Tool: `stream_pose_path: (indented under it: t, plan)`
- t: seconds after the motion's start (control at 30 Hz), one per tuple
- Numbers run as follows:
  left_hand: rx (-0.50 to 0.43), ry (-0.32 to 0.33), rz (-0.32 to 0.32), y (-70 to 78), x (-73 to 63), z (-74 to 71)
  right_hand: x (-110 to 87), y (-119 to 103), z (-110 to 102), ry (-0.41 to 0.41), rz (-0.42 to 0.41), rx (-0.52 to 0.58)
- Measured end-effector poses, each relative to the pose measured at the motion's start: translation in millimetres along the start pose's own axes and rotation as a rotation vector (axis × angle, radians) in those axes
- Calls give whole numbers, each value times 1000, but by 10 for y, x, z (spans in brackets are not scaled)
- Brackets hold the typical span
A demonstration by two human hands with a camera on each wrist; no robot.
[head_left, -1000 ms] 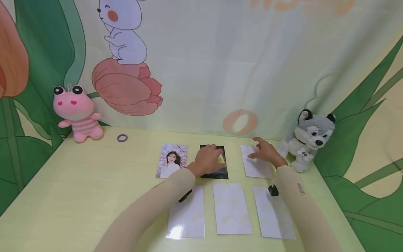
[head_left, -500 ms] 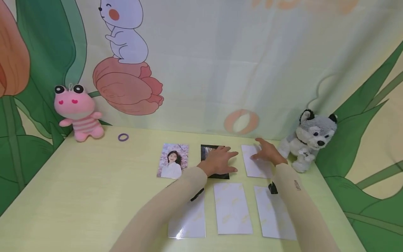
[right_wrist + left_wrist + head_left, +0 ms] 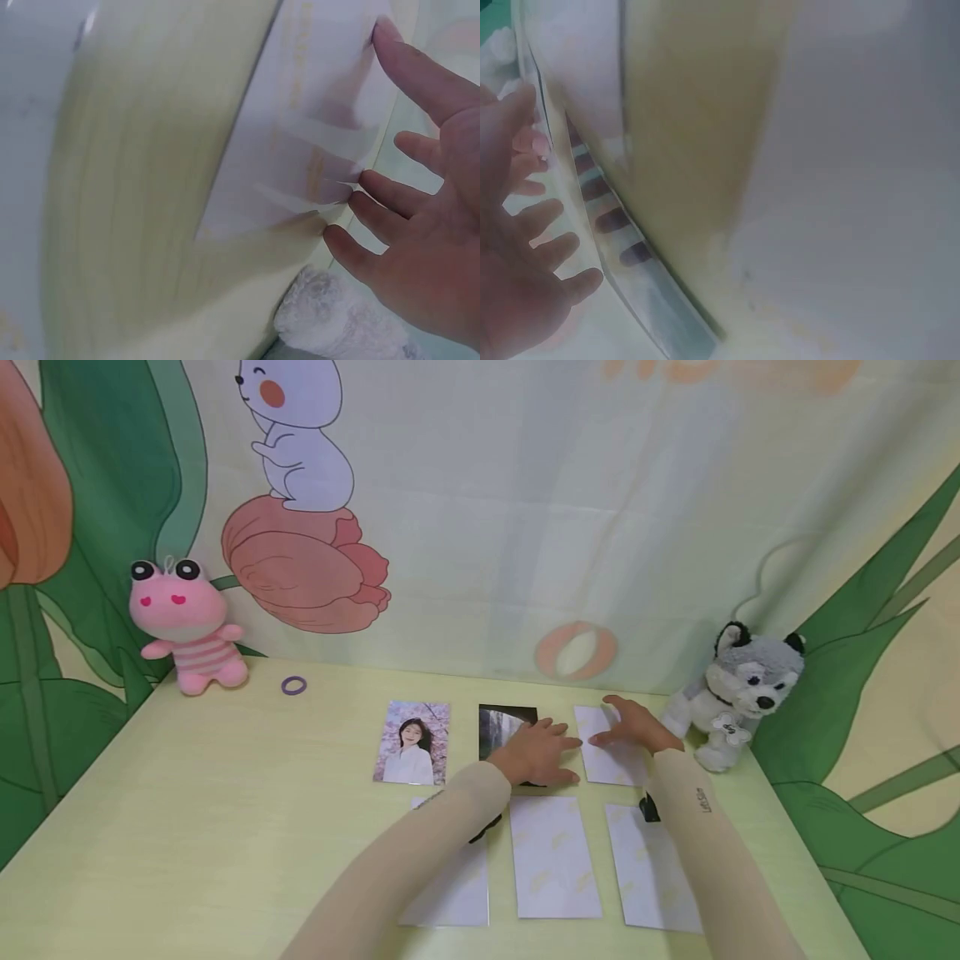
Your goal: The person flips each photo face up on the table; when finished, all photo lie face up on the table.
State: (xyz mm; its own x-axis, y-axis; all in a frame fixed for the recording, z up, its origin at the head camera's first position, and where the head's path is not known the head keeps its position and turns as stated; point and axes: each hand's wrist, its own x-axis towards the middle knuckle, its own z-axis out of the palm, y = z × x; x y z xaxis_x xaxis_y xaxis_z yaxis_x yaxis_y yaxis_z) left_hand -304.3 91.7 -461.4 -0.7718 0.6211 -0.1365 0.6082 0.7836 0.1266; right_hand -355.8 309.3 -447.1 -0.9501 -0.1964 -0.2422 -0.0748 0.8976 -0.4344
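My left hand hovers over or rests on the right part of a dark waterfall photo. Its fingers are spread, their tips near the left edge of a white-backed card; contact is unclear. My right hand is at that card, and in the right wrist view its fingertips touch or nearly touch the card's edge. The card lies flat on the table. Spread fingers of the left hand show above the shiny photo in the left wrist view.
A portrait photo lies to the left. In the front row are three white-backed cards, the middle one fully visible. A purple ring, a pink frog plush and a husky plush sit toward the back.
My left hand has slid right across the dark photo toward the white card, baring the waterfall picture. The right hand stays at the card, its fingers lowered slightly.
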Motion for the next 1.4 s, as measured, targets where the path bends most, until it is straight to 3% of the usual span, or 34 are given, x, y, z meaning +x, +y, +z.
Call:
stream_pose_path:
  t: [0.13, 0.3, 0.77, 0.9, 1.13, 1.27, 1.4]
  plan:
    - [4, -1, 32, 51, 18, 20, 16, -4, 42, 29, -44, -25]
    - [24, -13, 23, 78, 32, 61, 31, -31, 94, 47, -71, -55]
    - [71, -12, 45, 88, 72, 61, 66, 32, 84, 134, -22, -62]
    - [75, -9, 47, 108, 93, 83, 41, 66, 40, 168, 12, 50]
    - [39, -15, 30, 104, 98, 66, -57, 65, -106, 260, 69, 345]
    - [33, -13, 33, 107, 81, 35, -71, 103, -151, 215, 64, 384]
    - [40, -21, 35, 125, 62, 16, -84, 156, -138, 98, 32, 361]
